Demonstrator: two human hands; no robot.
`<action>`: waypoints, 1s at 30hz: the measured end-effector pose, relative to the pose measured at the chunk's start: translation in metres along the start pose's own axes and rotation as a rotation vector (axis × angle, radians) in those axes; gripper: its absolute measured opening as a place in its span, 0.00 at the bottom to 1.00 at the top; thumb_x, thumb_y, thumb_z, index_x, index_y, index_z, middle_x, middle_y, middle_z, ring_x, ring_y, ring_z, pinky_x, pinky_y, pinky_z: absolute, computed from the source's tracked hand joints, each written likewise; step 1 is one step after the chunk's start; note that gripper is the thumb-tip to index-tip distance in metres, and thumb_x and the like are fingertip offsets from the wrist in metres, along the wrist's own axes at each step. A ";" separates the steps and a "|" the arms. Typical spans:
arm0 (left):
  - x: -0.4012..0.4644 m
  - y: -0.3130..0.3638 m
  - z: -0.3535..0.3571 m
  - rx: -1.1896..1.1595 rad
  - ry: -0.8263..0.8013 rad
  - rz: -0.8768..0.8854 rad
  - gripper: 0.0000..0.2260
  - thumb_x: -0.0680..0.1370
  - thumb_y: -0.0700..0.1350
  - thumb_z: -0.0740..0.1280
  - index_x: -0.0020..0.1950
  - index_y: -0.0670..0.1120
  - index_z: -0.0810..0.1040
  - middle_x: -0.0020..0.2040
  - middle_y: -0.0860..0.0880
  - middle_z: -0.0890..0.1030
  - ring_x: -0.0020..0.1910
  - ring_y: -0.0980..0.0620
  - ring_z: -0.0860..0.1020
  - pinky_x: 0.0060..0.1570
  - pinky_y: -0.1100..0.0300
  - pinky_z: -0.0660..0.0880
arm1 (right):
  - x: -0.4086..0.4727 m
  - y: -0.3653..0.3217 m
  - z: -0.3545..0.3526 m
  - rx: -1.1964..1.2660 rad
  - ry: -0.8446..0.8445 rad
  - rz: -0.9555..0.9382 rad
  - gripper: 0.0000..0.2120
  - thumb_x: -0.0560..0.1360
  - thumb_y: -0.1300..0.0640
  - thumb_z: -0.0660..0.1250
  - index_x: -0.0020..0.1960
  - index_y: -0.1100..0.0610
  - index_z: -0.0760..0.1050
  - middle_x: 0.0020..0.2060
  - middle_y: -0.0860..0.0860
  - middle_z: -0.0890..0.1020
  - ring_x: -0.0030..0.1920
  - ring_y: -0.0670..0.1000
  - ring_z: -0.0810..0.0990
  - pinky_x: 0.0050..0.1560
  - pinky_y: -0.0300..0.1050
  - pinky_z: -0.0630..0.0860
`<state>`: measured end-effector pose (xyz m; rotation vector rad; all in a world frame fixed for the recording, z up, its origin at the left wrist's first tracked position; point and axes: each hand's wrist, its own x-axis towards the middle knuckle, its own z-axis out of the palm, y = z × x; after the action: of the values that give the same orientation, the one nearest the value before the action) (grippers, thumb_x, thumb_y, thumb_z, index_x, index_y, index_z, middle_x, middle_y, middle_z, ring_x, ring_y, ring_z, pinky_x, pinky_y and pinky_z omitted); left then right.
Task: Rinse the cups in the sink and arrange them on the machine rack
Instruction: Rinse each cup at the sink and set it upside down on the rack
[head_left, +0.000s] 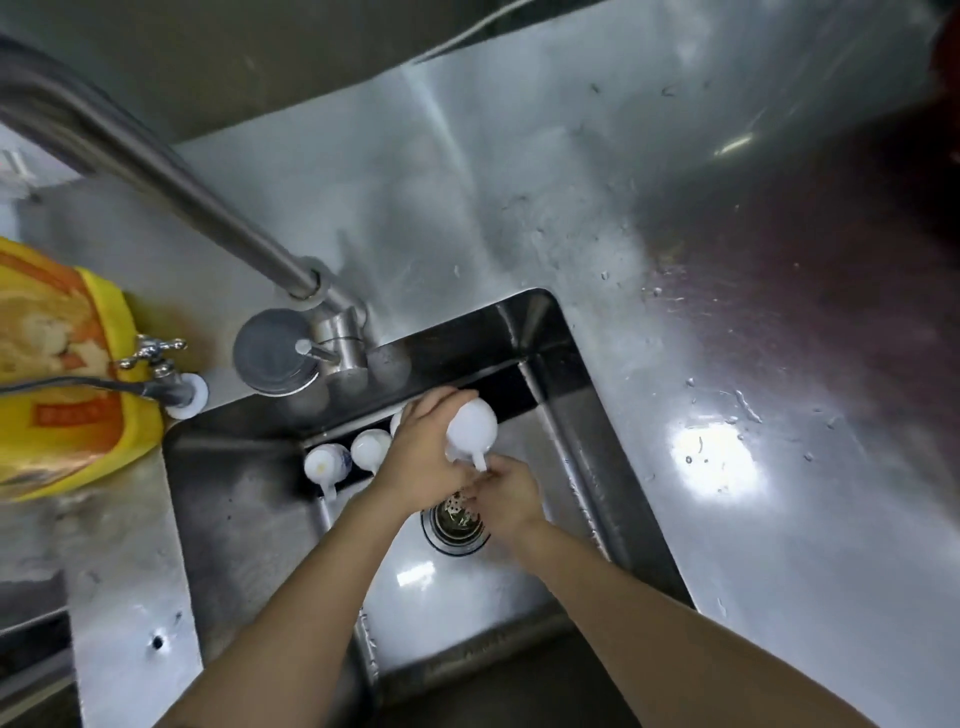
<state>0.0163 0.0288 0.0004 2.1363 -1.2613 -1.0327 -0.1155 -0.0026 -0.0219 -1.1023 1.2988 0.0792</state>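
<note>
A white cup (471, 427) with a handle is held above the steel sink (244, 499), tilted with its handle pointing down toward the drain (451, 527). My left hand (423, 457) grips the cup's body from the left. My right hand (503, 493) touches the cup's handle from below. Two more white cups (326, 463) (371, 448) lie along the sink's back wall, and part of a third (397, 419) peeks out behind my left hand. No machine rack is visible.
A long steel faucet spout (156, 176) runs from upper left to its base with a lever (332, 338) behind the sink. A small tap (166, 384) and a yellow-orange bag (57, 364) sit at the left. A wet steel counter (727, 364) spreads to the right.
</note>
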 end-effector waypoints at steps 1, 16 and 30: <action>-0.009 0.010 -0.005 -0.018 0.010 0.009 0.37 0.62 0.44 0.75 0.72 0.53 0.72 0.68 0.54 0.70 0.66 0.48 0.69 0.67 0.55 0.67 | -0.013 -0.002 -0.006 0.006 0.013 -0.034 0.08 0.73 0.58 0.64 0.36 0.50 0.76 0.38 0.53 0.81 0.42 0.59 0.81 0.51 0.62 0.79; -0.097 0.107 -0.044 -0.319 0.127 0.170 0.35 0.61 0.39 0.69 0.68 0.58 0.74 0.62 0.53 0.69 0.61 0.56 0.74 0.58 0.60 0.77 | -0.156 -0.042 -0.098 -0.437 0.290 -0.519 0.13 0.79 0.51 0.62 0.36 0.46 0.68 0.31 0.49 0.82 0.33 0.48 0.79 0.37 0.49 0.76; -0.132 0.239 -0.067 -0.380 0.054 0.439 0.36 0.64 0.37 0.77 0.69 0.58 0.74 0.63 0.51 0.77 0.57 0.50 0.79 0.51 0.46 0.80 | -0.266 -0.068 -0.196 -0.413 0.564 -0.894 0.17 0.80 0.42 0.58 0.39 0.53 0.70 0.26 0.50 0.79 0.30 0.51 0.77 0.35 0.52 0.75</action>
<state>-0.0999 0.0306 0.2564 1.5073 -1.3068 -0.9255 -0.3056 -0.0353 0.2549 -2.0790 1.1730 -0.7012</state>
